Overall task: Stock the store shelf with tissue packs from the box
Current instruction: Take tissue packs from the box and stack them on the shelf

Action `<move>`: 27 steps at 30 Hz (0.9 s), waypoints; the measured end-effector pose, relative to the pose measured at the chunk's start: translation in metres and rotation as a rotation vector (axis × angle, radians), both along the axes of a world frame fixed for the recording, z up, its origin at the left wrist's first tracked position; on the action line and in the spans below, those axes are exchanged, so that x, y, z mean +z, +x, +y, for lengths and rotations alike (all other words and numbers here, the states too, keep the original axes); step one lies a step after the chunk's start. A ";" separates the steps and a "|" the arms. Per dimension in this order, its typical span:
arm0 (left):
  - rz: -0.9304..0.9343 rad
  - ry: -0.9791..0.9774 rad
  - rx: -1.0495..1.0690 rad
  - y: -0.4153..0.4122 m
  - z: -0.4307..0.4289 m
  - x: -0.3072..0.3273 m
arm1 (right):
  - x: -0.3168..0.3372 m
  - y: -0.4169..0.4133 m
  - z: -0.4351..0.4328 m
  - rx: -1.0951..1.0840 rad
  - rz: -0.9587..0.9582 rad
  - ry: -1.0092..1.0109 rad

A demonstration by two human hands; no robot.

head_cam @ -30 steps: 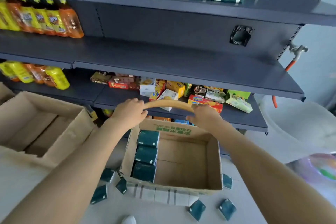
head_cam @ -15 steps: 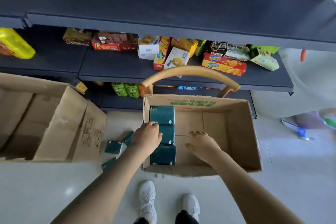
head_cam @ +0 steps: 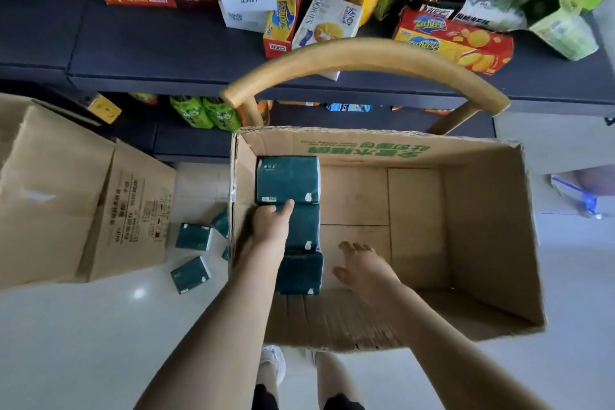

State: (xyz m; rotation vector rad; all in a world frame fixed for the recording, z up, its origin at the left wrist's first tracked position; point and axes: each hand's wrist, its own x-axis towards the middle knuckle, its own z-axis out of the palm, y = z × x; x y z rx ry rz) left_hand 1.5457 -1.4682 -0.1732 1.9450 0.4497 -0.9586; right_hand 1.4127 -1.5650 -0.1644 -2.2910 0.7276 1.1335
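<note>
3 tissue packs (head_cam: 288,180) in a row along left wall of box (head_cam: 482,243); 4 more on floor (head_cam: 100,343) beside it. L hand (head_cam: 271,226) grips middle pack (head_cam: 306,226); R hand (head_cam: 362,270) open, fingers spread, over box bottom.

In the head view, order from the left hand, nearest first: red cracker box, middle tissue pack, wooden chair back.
1. Middle tissue pack, in the box, under the left hand.
2. Wooden chair back, behind the box.
3. Red cracker box, on the shelf.
</note>
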 end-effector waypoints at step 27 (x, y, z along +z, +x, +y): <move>0.432 -0.496 0.663 0.007 0.006 0.009 | -0.056 -0.001 0.043 -0.894 -0.112 0.422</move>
